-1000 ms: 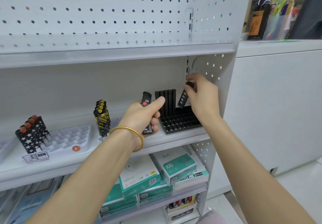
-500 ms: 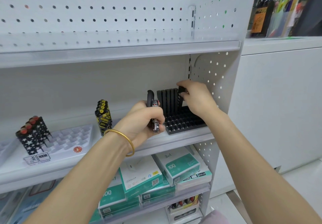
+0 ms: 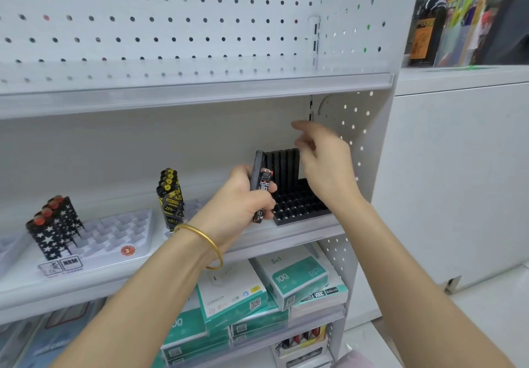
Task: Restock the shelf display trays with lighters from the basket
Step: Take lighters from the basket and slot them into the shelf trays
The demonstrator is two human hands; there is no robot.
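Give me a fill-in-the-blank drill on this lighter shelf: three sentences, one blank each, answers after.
1. The left hand grips black lighters; the bangle on its wrist is coloured ____.
2. The right hand, holding nothing, hovers above a tray coloured ____.
3. The red-capped lighters at far left bear white ____.
Missing words: gold; black; stars.

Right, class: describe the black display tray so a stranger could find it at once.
Find the white middle shelf and follow it to its right end. The black display tray sits there, a row of black lighters standing along its back. It is the only black tray; the trays to its left are pale.
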